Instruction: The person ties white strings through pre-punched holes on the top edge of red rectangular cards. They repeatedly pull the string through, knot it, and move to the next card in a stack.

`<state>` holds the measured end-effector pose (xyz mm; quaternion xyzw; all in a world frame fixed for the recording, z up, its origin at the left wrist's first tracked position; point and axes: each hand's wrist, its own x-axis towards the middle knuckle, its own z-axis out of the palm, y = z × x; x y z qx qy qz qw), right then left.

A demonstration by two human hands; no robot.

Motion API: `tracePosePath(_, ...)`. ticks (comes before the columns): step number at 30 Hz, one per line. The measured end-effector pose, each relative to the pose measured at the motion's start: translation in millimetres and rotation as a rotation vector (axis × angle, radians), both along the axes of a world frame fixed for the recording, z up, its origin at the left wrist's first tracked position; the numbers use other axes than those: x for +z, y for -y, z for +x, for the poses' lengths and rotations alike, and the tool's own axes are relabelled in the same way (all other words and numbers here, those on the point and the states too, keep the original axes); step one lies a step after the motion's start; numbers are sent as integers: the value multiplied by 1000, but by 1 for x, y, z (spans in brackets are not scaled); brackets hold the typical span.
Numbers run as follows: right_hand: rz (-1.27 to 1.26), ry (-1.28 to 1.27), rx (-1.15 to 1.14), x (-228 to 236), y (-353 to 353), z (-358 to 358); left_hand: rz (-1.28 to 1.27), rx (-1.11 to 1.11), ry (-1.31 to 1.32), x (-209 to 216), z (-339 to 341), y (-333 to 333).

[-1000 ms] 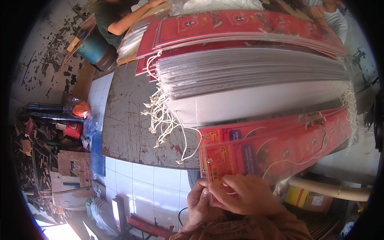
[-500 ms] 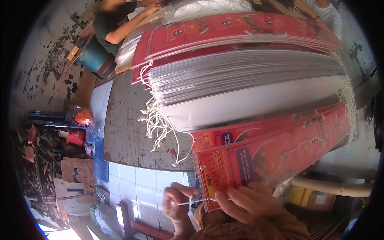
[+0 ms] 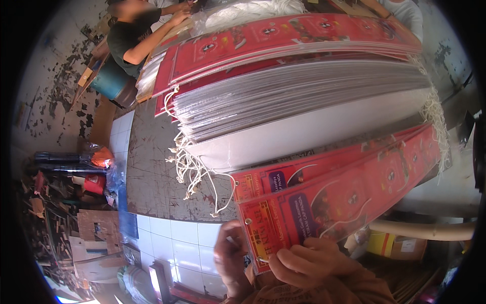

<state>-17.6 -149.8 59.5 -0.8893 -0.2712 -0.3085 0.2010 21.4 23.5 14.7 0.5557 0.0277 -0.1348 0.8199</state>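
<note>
A long red printed sign (image 3: 276, 218) in clear plastic slants across the near side of the table, its left end toward me. My right hand (image 3: 309, 261) is closed on its lower edge, fingers curled over the printed face, next to a metal eyelet with a bit of white cord (image 3: 261, 259) in it. More of the white cord lies loose across the sign. At the sign's left edge is my left hand (image 3: 232, 256), fingers bent in and partly behind the edge; what they hold is hidden. Another eyelet (image 3: 248, 221) sits at the upper corner.
Behind lies a thick stack of signs (image 3: 304, 101), backs showing, with knotted white cords (image 3: 190, 169) hanging at both ends. More red signs (image 3: 273, 38) lie beyond on the grey table (image 3: 147, 167). Two people work at the far side. A cardboard box (image 3: 405, 245) stands low at the right.
My left hand has moved up against the sign's left edge; the cord it held out taut no longer shows there. The sign's left end has shifted slightly left as the view moved.
</note>
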Motion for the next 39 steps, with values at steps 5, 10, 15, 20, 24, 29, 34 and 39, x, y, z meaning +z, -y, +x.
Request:
tracePosePath(5, 29, -167, 19, -5, -4, 0, -78, -1, 59, 11, 1, 23)
tracePosePath(10, 211, -562, 71, -1, 3, -2, 21, -19, 35, 13, 2, 22)
tracePosePath(15, 429, -680, 411, 2, 43, -2, 6, 10, 68, 7, -1, 19)
tracePosePath(20, 1053, -456, 500, -17, 77, -29, -38, 25, 68, 10, 2, 22)
tracePosePath(24, 1539, -457, 412, -15, 98, -30, -69, 18, 72, 3, 1, 20)
tracePosePath(29, 2088, -349, 420, -7, 122, -38, -55, 2, 74, 2, 2, 20)
tracePosePath(34, 2082, -305, 811, -5, 130, -33, -56, 4, 36, 0, -1, 17)
tracePosePath(39, 2245, -243, 740, 9, 113, -18, -88, 16, 22, 7, 3, 24)
